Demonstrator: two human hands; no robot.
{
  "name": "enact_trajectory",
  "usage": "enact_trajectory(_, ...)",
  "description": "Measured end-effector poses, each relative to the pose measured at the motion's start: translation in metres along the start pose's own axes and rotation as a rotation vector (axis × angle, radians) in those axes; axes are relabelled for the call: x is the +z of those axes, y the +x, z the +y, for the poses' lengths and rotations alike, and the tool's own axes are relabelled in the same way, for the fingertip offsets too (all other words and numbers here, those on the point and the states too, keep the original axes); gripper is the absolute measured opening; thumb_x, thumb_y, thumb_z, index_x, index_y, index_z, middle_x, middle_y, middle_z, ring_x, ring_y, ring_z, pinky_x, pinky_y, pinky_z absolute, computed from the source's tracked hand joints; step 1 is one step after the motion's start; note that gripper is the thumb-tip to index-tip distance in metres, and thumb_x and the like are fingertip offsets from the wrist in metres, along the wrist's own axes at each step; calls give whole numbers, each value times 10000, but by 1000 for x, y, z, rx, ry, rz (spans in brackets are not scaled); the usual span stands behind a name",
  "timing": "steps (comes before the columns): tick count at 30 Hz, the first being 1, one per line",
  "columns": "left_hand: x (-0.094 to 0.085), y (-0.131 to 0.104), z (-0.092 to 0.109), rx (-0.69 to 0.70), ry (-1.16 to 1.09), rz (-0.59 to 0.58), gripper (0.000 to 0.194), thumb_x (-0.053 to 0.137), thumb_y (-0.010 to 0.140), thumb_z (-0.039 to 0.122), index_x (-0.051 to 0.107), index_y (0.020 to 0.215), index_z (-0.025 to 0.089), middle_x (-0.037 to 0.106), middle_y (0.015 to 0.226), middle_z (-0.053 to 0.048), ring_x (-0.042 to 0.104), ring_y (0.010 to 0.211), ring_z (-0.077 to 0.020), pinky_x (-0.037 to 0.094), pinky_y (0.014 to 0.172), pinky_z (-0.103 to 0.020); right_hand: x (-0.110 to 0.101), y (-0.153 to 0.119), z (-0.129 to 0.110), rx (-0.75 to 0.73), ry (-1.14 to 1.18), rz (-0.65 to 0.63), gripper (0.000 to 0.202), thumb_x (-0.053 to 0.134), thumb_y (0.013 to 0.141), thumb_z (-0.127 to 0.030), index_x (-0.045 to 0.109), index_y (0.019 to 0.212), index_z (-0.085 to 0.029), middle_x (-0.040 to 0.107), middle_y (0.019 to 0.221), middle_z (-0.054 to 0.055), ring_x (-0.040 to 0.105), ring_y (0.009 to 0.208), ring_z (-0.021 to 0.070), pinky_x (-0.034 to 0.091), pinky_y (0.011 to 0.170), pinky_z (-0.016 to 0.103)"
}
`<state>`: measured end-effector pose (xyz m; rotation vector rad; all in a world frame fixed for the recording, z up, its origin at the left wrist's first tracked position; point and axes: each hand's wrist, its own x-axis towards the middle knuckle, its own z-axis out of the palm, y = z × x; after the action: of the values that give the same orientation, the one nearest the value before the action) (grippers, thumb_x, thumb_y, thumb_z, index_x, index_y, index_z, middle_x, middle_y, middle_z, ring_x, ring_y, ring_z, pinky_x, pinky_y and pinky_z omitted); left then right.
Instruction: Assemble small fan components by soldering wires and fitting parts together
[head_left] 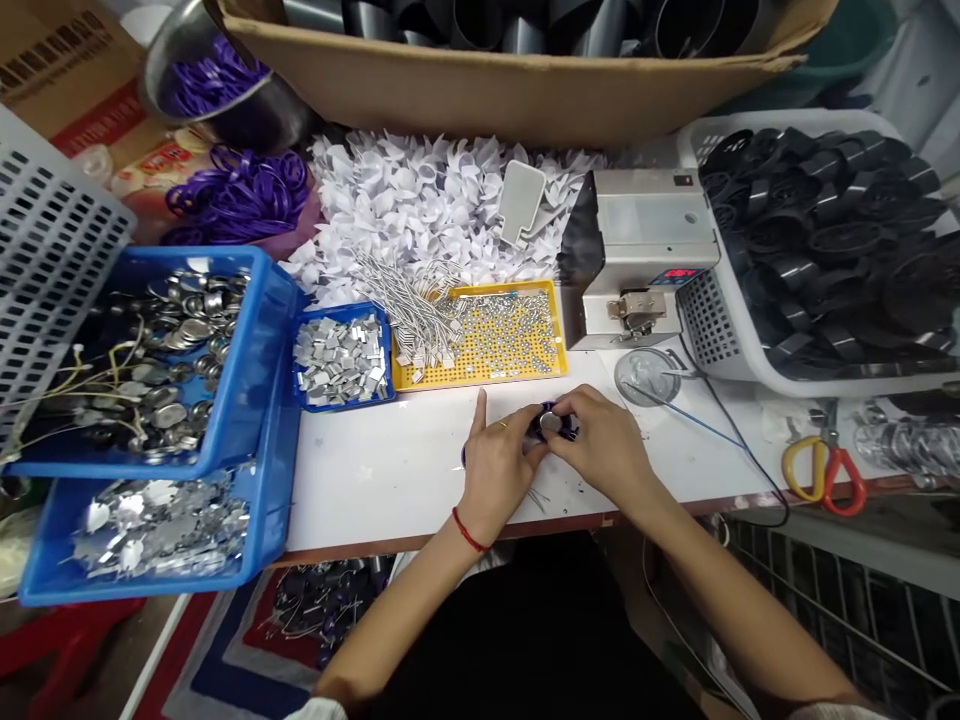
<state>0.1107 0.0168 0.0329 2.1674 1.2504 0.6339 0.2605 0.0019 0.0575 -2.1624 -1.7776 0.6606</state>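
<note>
My left hand (496,470), one finger stretched out, holds the near side of a small dark purple part. A round silver metal disc (551,422) sits in the middle of that part. From the other side, my right hand (606,445) pinches the same part with thumb and fingers against the disc. Both hands are low over the white tabletop (360,470), near its front edge. Part of another purple piece shows beside my left hand, mostly hidden. Thin wire bits lie under the hands.
Beyond the hands sit a yellow tray (480,380) of small metal parts and wires, a small blue tray (345,405) of metal plates, and a machine (649,225) with a red display. A glass dish (649,378) and scissors (825,470) lie right. Blue bins (259,400) stand left.
</note>
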Motion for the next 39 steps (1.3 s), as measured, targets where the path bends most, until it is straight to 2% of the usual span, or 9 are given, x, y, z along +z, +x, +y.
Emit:
enact_trajectory(10,-3,4,3,33,74,5,242,686,833,208,698,1075,219,748,1058,-38,711,985,-223,142,1224,-587,-19,15,1,-91,-119,-179,119,589,849,-244,688,808,-192,697,905,33,634,750,170,357,612,274)
enact_trajectory(16,-1,7,7,49,76,-51,250,660,851,220,698,1097,235,738,1090,-28,706,996,-244,138,1216,-621,-28,56,-4,-105,-254,-349,145,741,618,-138,613,662,-191,583,603,9,575,641,197,362,622,293)
enact_trajectory(22,-10,-12,-17,135,210,-118,540,621,874,430,518,1344,184,604,1327,-122,512,1292,-313,369,1123,-513,-23,65,4,-202,-240,-317,209,800,585,-197,612,678,-195,555,599,5,579,641,196,383,591,283)
enact_trajectory(25,1,-18,-17,69,331,-127,767,568,825,636,436,1395,139,604,1283,-171,599,1129,-304,497,930,-398,-21,68,12,-199,-233,-443,254,844,547,-276,602,536,-201,511,487,-11,545,544,174,361,530,279)
enact_trajectory(28,16,-18,-3,46,392,-211,727,533,805,704,520,1281,154,676,1058,-124,629,961,-274,497,780,-354,-15,61,6,-153,-201,-553,233,836,554,-295,626,498,-210,540,435,-21,526,475,157,351,482,274)
enact_trajectory(31,1,-34,4,34,378,-247,620,507,825,699,593,1099,150,687,908,-99,634,919,-271,480,714,-343,-6,33,-9,-125,-84,-516,175,819,560,-309,673,542,-215,643,509,1,600,513,187,424,491,289)
enact_trajectory(35,-71,-128,-24,-317,158,-285,550,526,786,735,630,1045,261,722,927,-20,675,844,-219,479,688,-294,-4,-32,-13,-189,400,-535,389,711,694,-529,755,918,-215,761,824,71,717,736,247,581,658,336)
enact_trajectory(37,-104,-190,-57,-686,156,-389,550,514,778,750,665,1028,285,735,929,-21,690,851,-234,485,717,-301,-4,-59,-6,-114,436,-495,410,704,706,-563,751,942,-231,762,855,77,724,754,249,592,620,311)
enact_trajectory(39,-118,-241,-95,-1156,316,-571,618,554,736,760,696,910,184,732,894,-118,691,888,-307,495,727,-339,3,-75,2,-48,450,-480,412,696,706,-573,750,916,-223,758,805,75,722,709,241,591,577,291)
